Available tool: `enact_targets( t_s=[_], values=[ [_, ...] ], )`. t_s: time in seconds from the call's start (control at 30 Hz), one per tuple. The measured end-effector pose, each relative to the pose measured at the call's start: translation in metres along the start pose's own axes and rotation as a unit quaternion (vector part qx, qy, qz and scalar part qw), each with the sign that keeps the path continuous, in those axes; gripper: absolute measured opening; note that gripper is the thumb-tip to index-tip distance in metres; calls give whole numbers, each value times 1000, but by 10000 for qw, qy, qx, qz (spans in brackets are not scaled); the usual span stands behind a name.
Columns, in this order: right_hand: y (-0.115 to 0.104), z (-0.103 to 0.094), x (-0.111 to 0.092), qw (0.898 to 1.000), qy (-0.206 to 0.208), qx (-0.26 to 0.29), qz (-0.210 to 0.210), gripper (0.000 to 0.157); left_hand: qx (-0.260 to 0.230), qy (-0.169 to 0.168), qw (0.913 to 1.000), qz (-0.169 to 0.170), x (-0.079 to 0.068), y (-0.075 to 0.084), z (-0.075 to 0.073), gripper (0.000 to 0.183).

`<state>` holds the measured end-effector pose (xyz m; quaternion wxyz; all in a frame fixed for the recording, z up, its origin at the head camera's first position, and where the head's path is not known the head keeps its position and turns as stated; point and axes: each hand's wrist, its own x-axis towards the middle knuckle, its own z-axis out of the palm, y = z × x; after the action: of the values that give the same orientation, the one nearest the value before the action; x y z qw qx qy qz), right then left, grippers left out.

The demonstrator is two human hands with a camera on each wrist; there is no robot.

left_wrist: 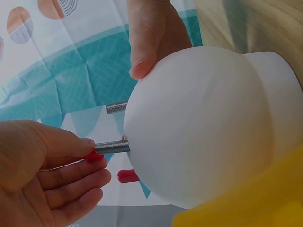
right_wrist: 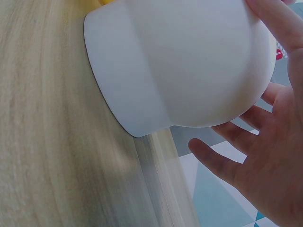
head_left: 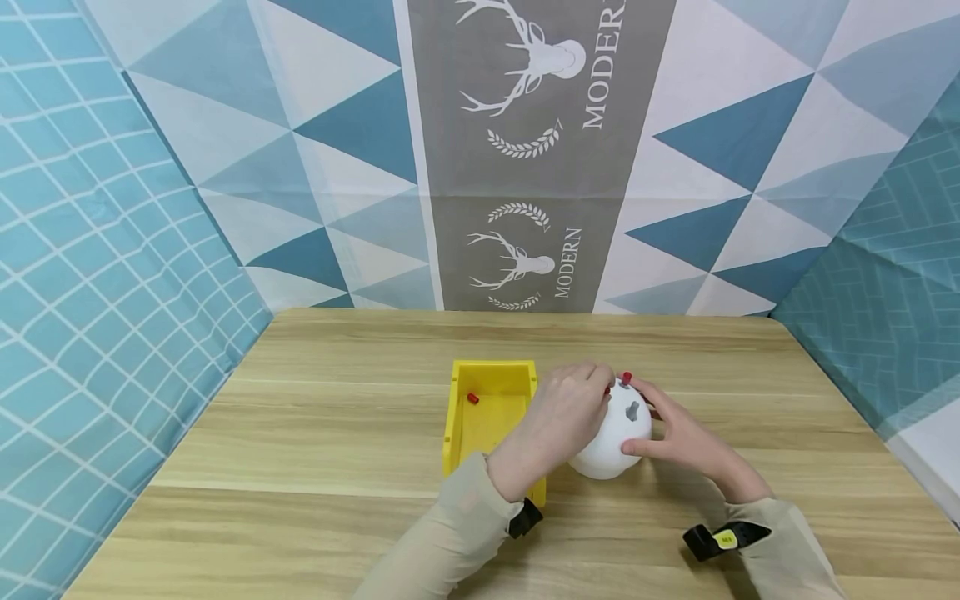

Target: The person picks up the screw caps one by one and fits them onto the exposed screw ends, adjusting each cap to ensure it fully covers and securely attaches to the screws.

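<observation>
A white dome-shaped object [head_left: 609,446] on a wider white base stands upright on the wooden table, with metal threaded studs sticking out of its top. In the left wrist view, my left hand [head_left: 557,417] pinches a small red cap [left_wrist: 96,156] at the end of one threaded stud [left_wrist: 112,147]. Another stud [left_wrist: 116,108] is bare, while a second red cap [left_wrist: 128,176] covers one beside it. My right hand [head_left: 686,440] holds the dome from the right, thumb at the near side and fingers spread around the far side.
Just left of the dome is a yellow bin [head_left: 448,425], partly behind my left forearm. One loose red cap [head_left: 472,398] lies inside it. The wooden table [head_left: 315,433] extends to both sides, with patterned cloth walls [head_left: 337,125] behind and beside it.
</observation>
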<state>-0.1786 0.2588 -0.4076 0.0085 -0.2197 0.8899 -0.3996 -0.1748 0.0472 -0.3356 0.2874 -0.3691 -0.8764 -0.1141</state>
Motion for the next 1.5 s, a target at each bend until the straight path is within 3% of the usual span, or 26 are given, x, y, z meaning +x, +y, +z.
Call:
enact_targets(
  t_s=[0.63,1.5],
  values=[
    [0,1,-2,10000,-24,24,72,87,-191,155,9995,178,0,4,4,9],
    [-1,-1,-1,10000,6,-38,11,87,100,475,9983,321,1,7,8,9]
  ],
)
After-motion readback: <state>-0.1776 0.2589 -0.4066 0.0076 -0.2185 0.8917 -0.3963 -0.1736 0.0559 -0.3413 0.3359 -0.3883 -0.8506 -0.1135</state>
